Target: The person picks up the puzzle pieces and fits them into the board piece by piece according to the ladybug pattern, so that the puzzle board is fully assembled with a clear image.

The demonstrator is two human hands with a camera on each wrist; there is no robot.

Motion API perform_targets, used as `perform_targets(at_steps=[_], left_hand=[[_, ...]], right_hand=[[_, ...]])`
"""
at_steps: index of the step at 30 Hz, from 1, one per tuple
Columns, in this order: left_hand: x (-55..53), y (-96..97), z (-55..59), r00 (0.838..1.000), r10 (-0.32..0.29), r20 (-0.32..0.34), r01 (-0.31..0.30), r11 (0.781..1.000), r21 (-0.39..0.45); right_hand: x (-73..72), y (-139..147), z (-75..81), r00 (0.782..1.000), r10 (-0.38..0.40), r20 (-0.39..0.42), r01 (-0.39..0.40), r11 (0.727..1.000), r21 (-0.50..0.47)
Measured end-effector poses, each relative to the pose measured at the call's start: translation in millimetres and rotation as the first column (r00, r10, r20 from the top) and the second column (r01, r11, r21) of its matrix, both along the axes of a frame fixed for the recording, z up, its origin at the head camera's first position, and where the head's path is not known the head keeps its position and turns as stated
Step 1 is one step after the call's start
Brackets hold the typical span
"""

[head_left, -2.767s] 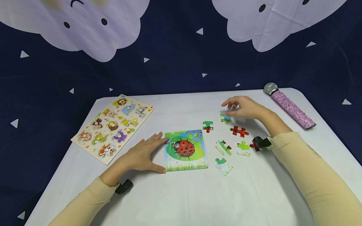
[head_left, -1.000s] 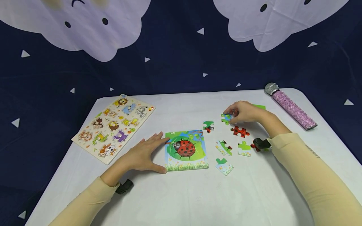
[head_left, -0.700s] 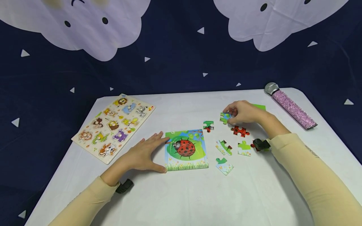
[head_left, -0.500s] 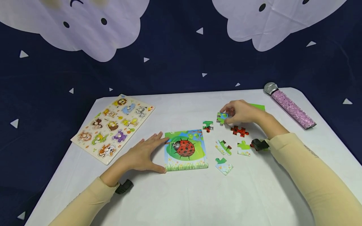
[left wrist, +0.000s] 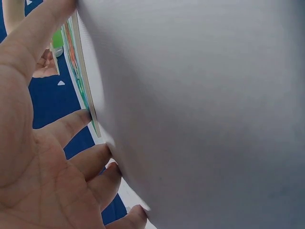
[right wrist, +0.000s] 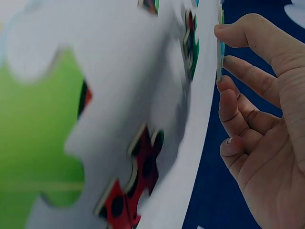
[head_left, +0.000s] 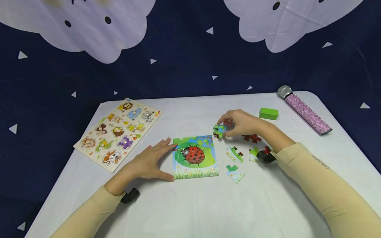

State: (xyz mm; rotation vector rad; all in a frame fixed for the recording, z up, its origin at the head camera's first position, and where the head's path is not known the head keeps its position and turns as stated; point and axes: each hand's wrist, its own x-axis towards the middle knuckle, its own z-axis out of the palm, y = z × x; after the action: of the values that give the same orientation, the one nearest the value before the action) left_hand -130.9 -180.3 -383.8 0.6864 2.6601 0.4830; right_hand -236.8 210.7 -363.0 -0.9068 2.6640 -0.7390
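The left hand (head_left: 150, 162) lies with fingers spread, thumb and index finger touching the left edge of the ladybug board (head_left: 194, 158). The right hand (head_left: 242, 123) pinches a blue-green piece (head_left: 221, 127), lifted off the table (head_left: 190, 208) near the board's far right corner. A strip of white cloth separates the board from the flower piece (head_left: 236, 175) on its right. The animal board (head_left: 118, 134) reaches the table's left edge; the microphone (head_left: 308, 113) slants along the right side. Half a second ago the pinched piece was farther right; the green block (head_left: 269, 113) now shows whole, and the left hand has stayed put. The pieces are flat and knobbed, with pale cut edges; the block is smooth and rectangular, the microphone glittery pink with a silver head.
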Motion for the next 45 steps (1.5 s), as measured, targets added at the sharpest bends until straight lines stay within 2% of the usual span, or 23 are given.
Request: perform_targets(at_steps=[8, 23, 45], left_hand=[[-0.8, -0.3, 0.0, 1.000, -0.009, -0.013, 0.009, 1.000, 0.006], [-0.4, 0.7, -0.1, 1.000, 0.001, 0.004, -0.001, 1.000, 0.003], [0.5, 1.0, 1.6, 1.000, -0.005, 0.000, 0.005, 1.000, 0.003]], right_hand=[[7.9, -16.7, -3.6, 0.997, 0.072, 0.008, -0.071, 0.997, -0.034], [16.6, -40.8, -8.9, 0.986, 0.162, 0.026, -0.162, 0.987, -0.021], [16.2, -53.1, -12.2, 0.978, 0.205, 0.030, -0.205, 0.979, -0.003]])
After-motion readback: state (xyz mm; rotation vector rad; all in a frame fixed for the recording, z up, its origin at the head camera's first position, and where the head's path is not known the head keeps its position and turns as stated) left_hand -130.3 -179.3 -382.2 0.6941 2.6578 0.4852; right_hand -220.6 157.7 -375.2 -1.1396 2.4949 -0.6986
